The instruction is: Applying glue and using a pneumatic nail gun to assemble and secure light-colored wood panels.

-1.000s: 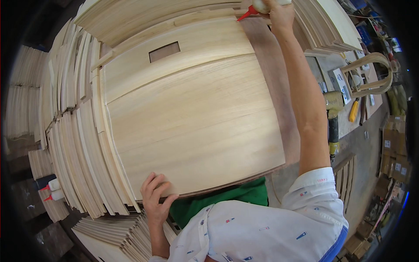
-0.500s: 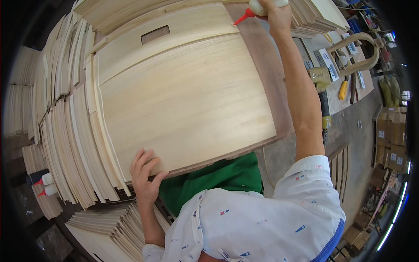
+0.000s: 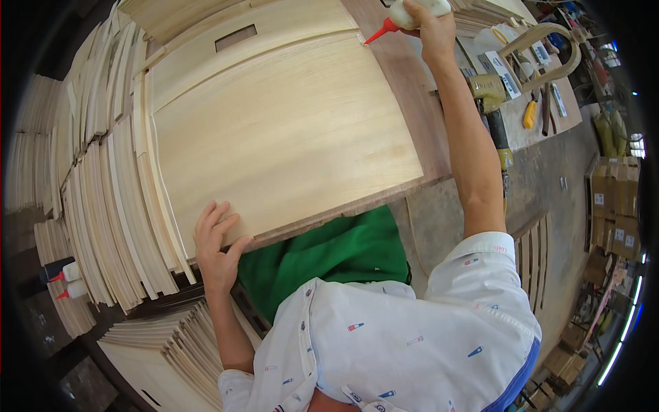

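- Head view: a wooden board (image 3: 288, 127) lies toward eleven o'clock.
- Left hand (image 3: 217, 244) rests on the board's seven o'clock corner, fingers loosely spread, gripping nothing.
- Right hand (image 3: 434, 33), toward one o'clock, has fingers curled around a white bottle (image 3: 399, 14); the red nozzle (image 3: 382, 29) meets the board's edge.

Small red lettering (image 3: 501, 248) on white fabric sleeve cuff (image 3: 475, 251), blurred. Small white rectangular labels (image 3: 599, 199) on stacked brown cardboard boxes (image 3: 613, 184), print too tiny to read.

Panel (image 3: 288, 130) central, strip stacks (image 3: 123, 213) to its left, bottle (image 3: 431, 8) by its right edge, cartons (image 3: 613, 199) farther right
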A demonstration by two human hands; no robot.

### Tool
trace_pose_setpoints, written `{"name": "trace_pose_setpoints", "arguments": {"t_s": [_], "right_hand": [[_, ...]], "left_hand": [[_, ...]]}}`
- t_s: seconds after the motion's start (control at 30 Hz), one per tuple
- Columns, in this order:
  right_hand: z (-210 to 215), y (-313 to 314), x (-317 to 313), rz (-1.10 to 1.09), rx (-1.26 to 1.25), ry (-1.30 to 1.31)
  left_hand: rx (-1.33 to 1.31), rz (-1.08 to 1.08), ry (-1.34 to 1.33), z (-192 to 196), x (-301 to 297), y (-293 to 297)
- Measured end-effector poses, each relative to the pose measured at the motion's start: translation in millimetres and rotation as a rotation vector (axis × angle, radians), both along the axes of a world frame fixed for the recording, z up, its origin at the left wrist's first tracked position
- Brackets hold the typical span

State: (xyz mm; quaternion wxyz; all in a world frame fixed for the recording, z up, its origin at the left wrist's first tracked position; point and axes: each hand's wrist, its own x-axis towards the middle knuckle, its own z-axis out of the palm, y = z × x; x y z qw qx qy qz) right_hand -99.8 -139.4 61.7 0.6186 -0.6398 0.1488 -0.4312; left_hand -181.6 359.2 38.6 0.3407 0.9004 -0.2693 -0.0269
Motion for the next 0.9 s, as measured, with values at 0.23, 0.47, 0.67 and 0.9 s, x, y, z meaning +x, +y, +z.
{"name": "trace_pose_setpoints", "arguments": {"t_s": [0.23,0.47,0.67,0.9], "right_hand": [[2,12,-36,0.011,0.038,0.027],[6,20,-68,0.034,-0.041,0.03],[20,43,-91,-0.009,0.012,0.105],[8,37,-116,0.003,0.035,0.067]], "left_hand": [[0.011,-0.015,-0.014,-2,1,2],[-0.009,-0.011,-0.017,-2,-1,1],[0.005,-0.02,-0.007,-2,-1,3],[-0.005,-0.026,-0.006,-4,0,4]]}}
